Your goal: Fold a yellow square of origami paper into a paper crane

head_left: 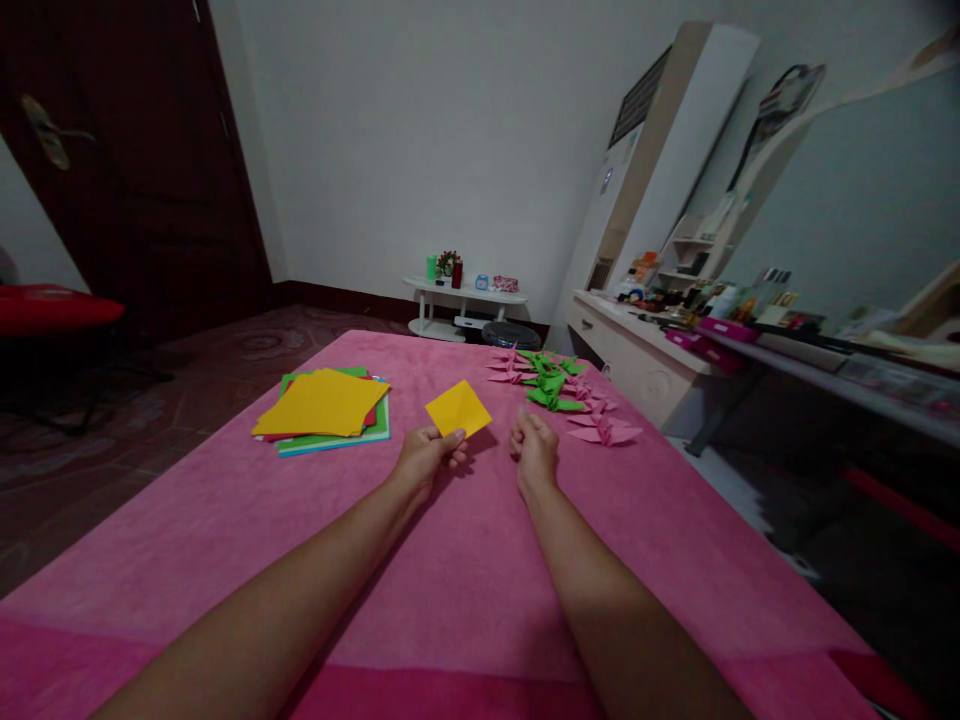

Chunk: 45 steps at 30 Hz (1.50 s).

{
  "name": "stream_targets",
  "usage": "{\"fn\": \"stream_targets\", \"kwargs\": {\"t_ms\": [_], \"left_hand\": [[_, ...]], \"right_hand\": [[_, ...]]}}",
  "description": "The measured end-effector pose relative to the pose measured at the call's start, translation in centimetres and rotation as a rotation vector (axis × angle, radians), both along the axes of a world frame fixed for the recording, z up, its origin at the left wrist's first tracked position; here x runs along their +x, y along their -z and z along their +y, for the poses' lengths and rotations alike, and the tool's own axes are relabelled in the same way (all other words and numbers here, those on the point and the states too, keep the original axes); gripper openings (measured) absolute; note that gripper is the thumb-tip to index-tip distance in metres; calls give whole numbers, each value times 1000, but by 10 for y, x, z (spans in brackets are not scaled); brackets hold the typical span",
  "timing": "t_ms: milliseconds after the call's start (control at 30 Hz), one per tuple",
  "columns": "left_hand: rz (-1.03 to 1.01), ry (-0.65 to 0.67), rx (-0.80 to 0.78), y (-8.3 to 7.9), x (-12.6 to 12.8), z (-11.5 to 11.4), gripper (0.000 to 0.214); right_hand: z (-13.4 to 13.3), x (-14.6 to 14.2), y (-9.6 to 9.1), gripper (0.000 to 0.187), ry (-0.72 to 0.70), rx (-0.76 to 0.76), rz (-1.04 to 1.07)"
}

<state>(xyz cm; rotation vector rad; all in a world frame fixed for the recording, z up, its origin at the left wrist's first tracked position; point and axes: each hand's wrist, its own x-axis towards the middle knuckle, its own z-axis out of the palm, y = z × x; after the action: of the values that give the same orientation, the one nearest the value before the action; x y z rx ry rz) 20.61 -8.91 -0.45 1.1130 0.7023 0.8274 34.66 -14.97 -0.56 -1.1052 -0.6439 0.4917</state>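
Observation:
My left hand point(431, 459) pinches a small yellow origami paper point(459, 408) by its near corner, thumb on top. The paper looks like a square turned on its point and is held just above the pink cloth. To the right of it, my right hand point(535, 446) is curled into a loose fist, apart from the paper, with nothing visible in it. Beyond the right hand stand several folded paper cranes, with a green crane point(556, 397) nearest the knuckles and a pink crane point(604, 431) at the right. Left of my left hand lies a stack of coloured paper sheets point(322, 405), yellow on top.
A pink cloth point(450, 580) covers the table. Behind it is a low white stand point(466, 293) with small items. A dressing table point(637, 330) crowded with cosmetics runs along the right, below a mirror point(855, 190). A dark red door point(142, 150) is at the left.

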Motion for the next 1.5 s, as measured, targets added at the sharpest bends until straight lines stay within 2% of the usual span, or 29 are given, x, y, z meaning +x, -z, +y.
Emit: {"fn": "stream_targets", "kwargs": {"t_ms": [100,233,300,400,567,667,833,967,1033,1100,1200,1333,1500], "left_hand": [[-68,-29,-74,1,0,3,19],[-222,12,-91,0,4,-1,26],[-283,40,-93,0,5,-3,28],[-276,47,-77,0,5,-4,31],[-148,-77,-63,-4,2,-1,35],[-112,-112,-55,-7,-3,4,35],[-67,-191,57,-7,-15,25,35],[-98,-342,47,-1,-28,47,38],[-123,-397,57,-1,-31,48,39],[-132,-300,51,-3,-28,39,41],[-79,-20,68,-9,-15,17,43],[-12,41,154,-12,-2,-1,34],[44,107,119,-8,-7,2,32]], "right_hand": [[-2,5,1,38,-53,-31,8],[-1,-18,2,31,-357,-168,-149],[0,-30,1,28,-399,-175,-248],[0,-37,1,26,-356,-170,-331],[-3,-33,0,23,-245,-181,-335],[-3,-31,-1,22,-230,-181,-340],[-2,-31,-1,20,-219,-190,-328],[-4,-25,-1,21,-162,-168,-291],[-5,-22,-1,21,-124,-151,-263],[-5,-21,-2,22,-116,-138,-241],[-4,-25,-2,22,-156,-137,-224],[-3,-34,0,23,-231,-159,-205],[0,-35,4,29,-272,-190,-166]]}}
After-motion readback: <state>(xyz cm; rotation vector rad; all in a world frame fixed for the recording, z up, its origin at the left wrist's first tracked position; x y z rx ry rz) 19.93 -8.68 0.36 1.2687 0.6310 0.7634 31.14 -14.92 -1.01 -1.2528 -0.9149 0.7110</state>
